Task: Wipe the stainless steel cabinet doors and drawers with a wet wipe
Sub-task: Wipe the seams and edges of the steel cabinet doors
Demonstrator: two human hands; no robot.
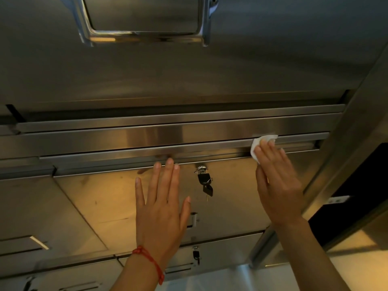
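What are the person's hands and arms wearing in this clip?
Both forearms are bare, with no sleeves in view, and there are no gloves. The left hand has a red braided string bracelet round its wrist. The right hand shows no bracelet, watch or ring.

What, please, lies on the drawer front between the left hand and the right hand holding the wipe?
In the head view, a lock with black keys hanging from it.

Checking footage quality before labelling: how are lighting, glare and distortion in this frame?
Head view: dim, warm yellow glow on the stainless steel drawer front, a bright glare band on the steel rail, wide-angle bending at the edges, the white wet wipe under the right hand slightly overexposed.
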